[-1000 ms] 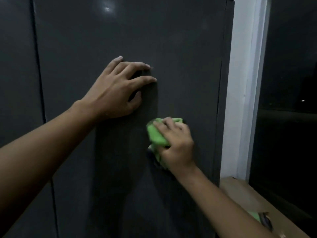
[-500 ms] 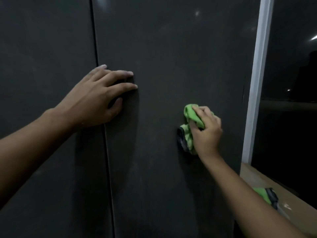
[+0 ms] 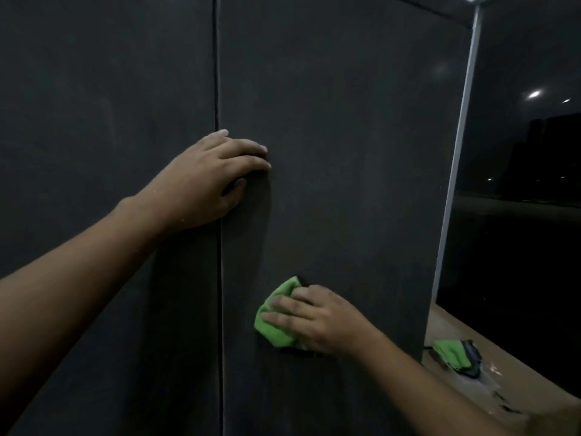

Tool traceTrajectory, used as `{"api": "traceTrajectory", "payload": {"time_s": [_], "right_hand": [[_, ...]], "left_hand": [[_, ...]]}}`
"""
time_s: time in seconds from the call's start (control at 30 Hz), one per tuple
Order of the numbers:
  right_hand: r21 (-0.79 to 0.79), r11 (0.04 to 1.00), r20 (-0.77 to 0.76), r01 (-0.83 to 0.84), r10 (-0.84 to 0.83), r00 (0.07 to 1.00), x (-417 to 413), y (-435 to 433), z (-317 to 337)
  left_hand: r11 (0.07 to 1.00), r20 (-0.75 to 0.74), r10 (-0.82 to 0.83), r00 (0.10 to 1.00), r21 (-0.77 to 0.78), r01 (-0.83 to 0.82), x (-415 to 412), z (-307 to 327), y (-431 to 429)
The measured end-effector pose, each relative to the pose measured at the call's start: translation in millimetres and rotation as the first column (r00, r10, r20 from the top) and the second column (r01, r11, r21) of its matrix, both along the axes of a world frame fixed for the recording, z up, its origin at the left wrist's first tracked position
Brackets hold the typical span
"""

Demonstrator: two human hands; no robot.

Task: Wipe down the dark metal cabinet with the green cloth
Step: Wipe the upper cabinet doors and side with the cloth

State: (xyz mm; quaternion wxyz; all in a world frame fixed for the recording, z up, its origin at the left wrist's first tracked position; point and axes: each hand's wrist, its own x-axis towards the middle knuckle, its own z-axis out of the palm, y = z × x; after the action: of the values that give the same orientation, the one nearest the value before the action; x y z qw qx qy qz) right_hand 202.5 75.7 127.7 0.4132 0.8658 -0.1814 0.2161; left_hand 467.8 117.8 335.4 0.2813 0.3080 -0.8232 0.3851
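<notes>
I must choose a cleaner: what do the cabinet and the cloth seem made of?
Cabinet: probably painted metal, matt dark grey; flat panels, only dull light reflections. Cloth: soft fabric, maybe microfibre; it bunches under the right hand.

The scene is dim and grainy; small light reflections glint on the dark window [image 3: 518, 184] at two o'clock, and straight edges bow from wide-angle distortion.

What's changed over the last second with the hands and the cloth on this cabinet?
The right hand swept the green cloth right across the cabinet door, then back left and lower, toward the seam. Nothing was picked up or released. The left hand stayed braced flat on the door; the spare cloth stayed on the ledge.
</notes>
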Motion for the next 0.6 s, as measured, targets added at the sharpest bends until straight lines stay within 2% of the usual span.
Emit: {"api": "traceTrajectory", "payload": {"time_s": [0.03, 0.1, 0.2, 0.27, 0.33, 0.43, 0.53, 0.6], "right_hand": [[-0.013, 1.0, 0.07, -0.011, 0.012, 0.997, -5, -2, 7], [-0.006, 1.0, 0.328, 0.001, 0.001, 0.945, -9, -4, 33], [0.055, 0.998, 0.723, 0.01, -0.047, 0.689, 4, -2, 86], [0.075, 0.997, 0.814, -0.01, -0.056, 0.578, 24, 2, 114], [0.073, 0.997, 0.787, -0.019, -0.045, 0.615, 47, 4, 123], [0.006, 0.999, 0.616, -0.045, 0.032, 0.787, 70, 5, 100], [-0.086, 0.988, 0.372, -0.127, 0.15, 0.916, 74, 1, 44], [-0.061, 0.992, 0.139, -0.112, 0.119, 0.983, 67, 4, 11]], "left_hand": [[1.0, -0.003, -0.007, 1.0, 0.001, 0.007, 1, 0, -1], [1.0, -0.011, -0.024, 1.0, 0.008, 0.024, 2, 0, -2], [0.98, -0.13, -0.142, 0.981, 0.124, 0.158, 3, 4, 2], [0.944, -0.257, -0.202, 0.945, 0.206, 0.258, 4, 5, 5], [0.928, -0.304, -0.214, 0.928, 0.235, 0.29, 4, 6, 7], [0.92, -0.309, -0.234, 0.922, 0.236, 0.313, 4, 5, 5], [0.922, -0.271, -0.24, 0.932, 0.236, 0.306, 5, 4, 5], [0.94, -0.203, -0.214, 0.956, 0.224, 0.258, 6, 3, 7]]}}
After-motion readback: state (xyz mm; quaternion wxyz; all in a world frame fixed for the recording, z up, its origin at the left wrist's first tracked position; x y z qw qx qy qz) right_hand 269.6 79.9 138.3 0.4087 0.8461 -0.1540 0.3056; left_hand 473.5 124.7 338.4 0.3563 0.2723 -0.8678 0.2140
